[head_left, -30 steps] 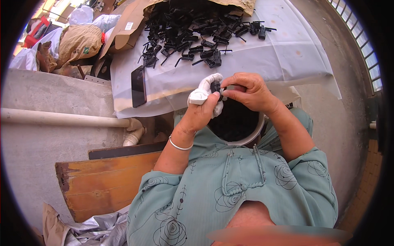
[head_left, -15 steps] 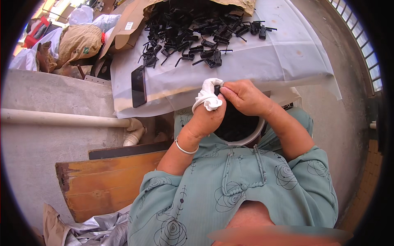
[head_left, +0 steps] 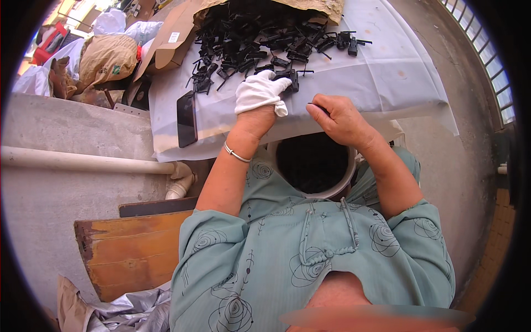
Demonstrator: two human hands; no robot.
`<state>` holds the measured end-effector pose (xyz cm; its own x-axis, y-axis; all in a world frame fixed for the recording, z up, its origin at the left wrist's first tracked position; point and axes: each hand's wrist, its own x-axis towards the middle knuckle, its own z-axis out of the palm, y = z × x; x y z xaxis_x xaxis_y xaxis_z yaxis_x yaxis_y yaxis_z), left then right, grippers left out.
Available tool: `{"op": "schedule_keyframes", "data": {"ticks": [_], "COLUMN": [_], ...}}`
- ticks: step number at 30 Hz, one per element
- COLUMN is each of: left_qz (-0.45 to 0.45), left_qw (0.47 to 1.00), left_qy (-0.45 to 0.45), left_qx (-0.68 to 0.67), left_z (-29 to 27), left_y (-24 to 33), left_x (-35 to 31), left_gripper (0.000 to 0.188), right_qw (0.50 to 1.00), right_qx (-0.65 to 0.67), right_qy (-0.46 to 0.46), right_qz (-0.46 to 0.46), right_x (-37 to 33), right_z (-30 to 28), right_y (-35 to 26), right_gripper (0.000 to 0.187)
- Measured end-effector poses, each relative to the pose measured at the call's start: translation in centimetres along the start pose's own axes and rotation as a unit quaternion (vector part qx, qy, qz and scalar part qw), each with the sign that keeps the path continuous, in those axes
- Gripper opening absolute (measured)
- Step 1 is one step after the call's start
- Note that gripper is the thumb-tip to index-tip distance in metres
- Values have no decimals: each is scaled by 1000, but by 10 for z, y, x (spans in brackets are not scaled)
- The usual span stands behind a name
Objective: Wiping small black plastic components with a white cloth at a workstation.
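Note:
My left hand (head_left: 259,94), in a white glove, reaches to the near edge of a pile of black plastic parts (head_left: 238,39). Its fingers are apart and touch or nearly touch one black part (head_left: 294,81) with a thin stem; the glove hides any contact. My bare right hand (head_left: 345,123) is closed over the table's near edge, thumb against curled fingers. A small dark bit shows at its fingers, too little to name. Below, between my knees, a white bucket (head_left: 352,172) holds a dark mass whose pieces I cannot make out.
A white sheet (head_left: 381,72) covers the table. A phone (head_left: 187,119) lies at its left edge. Behind the pile are a brown paper sack (head_left: 326,10) and a cardboard flap (head_left: 171,41). Left are stuffed bags (head_left: 108,58), a pale pipe (head_left: 83,159) and a wooden board (head_left: 133,249).
The hands were together above the bucket around a small black piece. Now they are apart: my left has moved forward and left to the pile, my right slightly right. More of the bucket shows.

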<state>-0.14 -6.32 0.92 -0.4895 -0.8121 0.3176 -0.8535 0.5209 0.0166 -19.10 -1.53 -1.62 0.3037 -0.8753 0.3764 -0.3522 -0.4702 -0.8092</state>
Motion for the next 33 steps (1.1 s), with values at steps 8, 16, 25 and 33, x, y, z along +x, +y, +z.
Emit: {"op": "schedule_keyframes", "data": {"ticks": [8,16,25,33], "left_qz": [-80,-196,-148,-151], "left_qw": [936,801,745,662], "left_qy": [101,86,143,-50], "left_qx": [-327,-560,-635,-732], "left_z": [10,8,9,-3], "left_y": [10,25,40,52], "left_x": [-3,-7,-28,-44], "left_gripper": [29,21,21,25], "right_qw": [995,981,966,976], "right_qx": [-35,-17,-11,162], "right_qy": [42,112,75,138], "right_qz": [-85,-159,-248,52], "right_x": [-1,8,1,0], "right_z": [6,16,12,15], "right_y": [-5,-3,-18,-15], "right_gripper": [16,28,19,17]}}
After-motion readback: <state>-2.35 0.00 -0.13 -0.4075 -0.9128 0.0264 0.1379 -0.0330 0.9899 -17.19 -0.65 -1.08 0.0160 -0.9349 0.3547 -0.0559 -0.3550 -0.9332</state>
